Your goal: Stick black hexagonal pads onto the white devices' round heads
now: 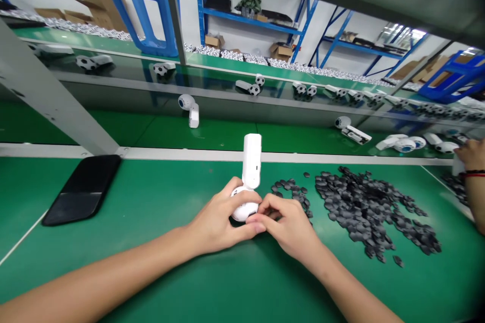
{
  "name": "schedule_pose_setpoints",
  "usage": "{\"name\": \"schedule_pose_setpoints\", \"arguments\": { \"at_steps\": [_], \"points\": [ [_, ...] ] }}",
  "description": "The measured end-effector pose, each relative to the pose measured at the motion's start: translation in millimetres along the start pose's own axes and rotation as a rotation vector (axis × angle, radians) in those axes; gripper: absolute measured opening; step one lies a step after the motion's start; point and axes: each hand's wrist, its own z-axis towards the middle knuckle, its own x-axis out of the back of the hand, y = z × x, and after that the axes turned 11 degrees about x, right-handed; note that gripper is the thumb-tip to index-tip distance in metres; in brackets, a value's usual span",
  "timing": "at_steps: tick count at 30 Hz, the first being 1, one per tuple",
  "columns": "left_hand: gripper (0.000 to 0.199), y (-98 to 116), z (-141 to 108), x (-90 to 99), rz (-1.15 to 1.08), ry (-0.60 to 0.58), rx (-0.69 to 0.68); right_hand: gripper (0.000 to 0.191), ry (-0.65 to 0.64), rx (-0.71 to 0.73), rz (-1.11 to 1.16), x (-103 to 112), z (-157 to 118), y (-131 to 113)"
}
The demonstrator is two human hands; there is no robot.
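My left hand [217,217] is wrapped round the round head of a white camera-like device [252,161], whose rectangular arm points up and away from me. Thumb and fingers of my right hand [290,222] are pinched together at the lower right side of that head. A dark edge shows by the fingertips, but whether they grip a small part is hidden. Just right of my right hand lies a small group of black flat pieces [291,186], beside a larger pile of the same pieces [364,207].
A black phone-like slab [83,189] lies at left. Beyond the white rail [189,155], a green belt carries similar white devices [193,113]. Devices with football-patterned balls [253,88] line the shelf behind. A grey post [56,91] slants at left. Another person's hand [472,156] is at far right.
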Motion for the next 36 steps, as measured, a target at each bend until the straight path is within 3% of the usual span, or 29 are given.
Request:
{"name": "schedule_pose_setpoints", "arguments": {
  "at_steps": [4,9,13,18,21,25,28,31,36],
  "points": [
    [0.022,2.6,4.3,6.6,-0.148,-0.024,0.026,0.018,-0.145,0.145,-0.126,31.1,6.4,3.0],
    [0.021,0.8,6.6,16.2,-0.391,-0.075,0.249,0.025,0.092,0.034,-0.489,94.3,8.7,44.4],
    [0.032,-1.7,4.2,18.8,-0.421,-0.105,0.298,0.029,0.011,-0.006,-0.616,114.8,12.2,74.1],
    [0.047,-4.4,2.5,19.8,-0.305,-0.049,0.250,0.028,-0.060,0.017,-0.595,108.6,19.2,80.1],
    [0.057,-6.6,1.9,18.3,-0.296,-0.048,0.252,0.021,-0.007,0.003,-0.544,108.7,19.2,78.1],
    [0.094,-11.8,1.8,10.6,-0.361,0.028,0.203,0.019,0.113,-0.075,-0.378,112.2,14.4,72.2],
    [0.076,-16.4,3.5,5.1,-0.308,0.095,0.167,0.024,0.152,-0.116,-0.217,105.7,11.0,60.4],
    [0.053,-19.1,4.5,1.9,-0.195,0.139,0.134,0.030,0.094,-0.167,-0.027,85.7,9.1,41.5],
    [0.038,-17.6,1.5,-2.2,-0.129,0.067,0.132,0.027,-0.025,-0.211,0.247,39.4,6.2,10.7]
  ]
}}
